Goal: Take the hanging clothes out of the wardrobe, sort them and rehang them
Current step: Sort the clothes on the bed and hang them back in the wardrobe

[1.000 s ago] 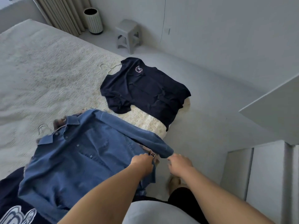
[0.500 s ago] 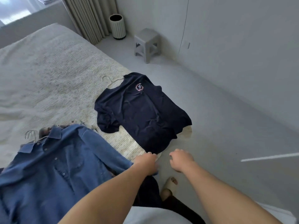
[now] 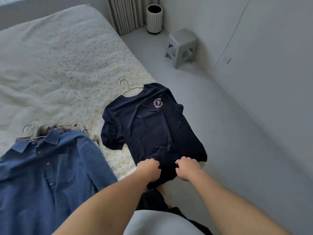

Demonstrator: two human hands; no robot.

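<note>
Task status, judged from the layout: removal from the wardrobe appears at least partly done, since two garments lie on the bed (image 3: 55,65), each with a hanger in it. Sorting is in hand. Rehanging is not yet begun; the wardrobe interior is not in view, so any garments left inside cannot be counted.

Navy T-shirt (image 3: 149,129): lies face up at the bed's edge, at 12 o'clock from the hands, collar away from the person, hem hanging over the mattress side. Thin, limp knit with soft creases; a small round printed emblem sits on the chest. A pale wire-like hanger (image 3: 126,85) protrudes from the collar at 11 o'clock.

Left hand (image 3: 148,169) and right hand (image 3: 187,168): the grip of each is closed, fingers curled into the hem fabric, hands just apart.

Blue denim shirt (image 3: 49,175): at 9 o'clock from the hands, well apart from them. Heavier woven cloth, stiff pointed collar, button front, chest pocket. It rests over another, mostly hidden garment.

Bed cover: pale, ribbed weave.
</note>
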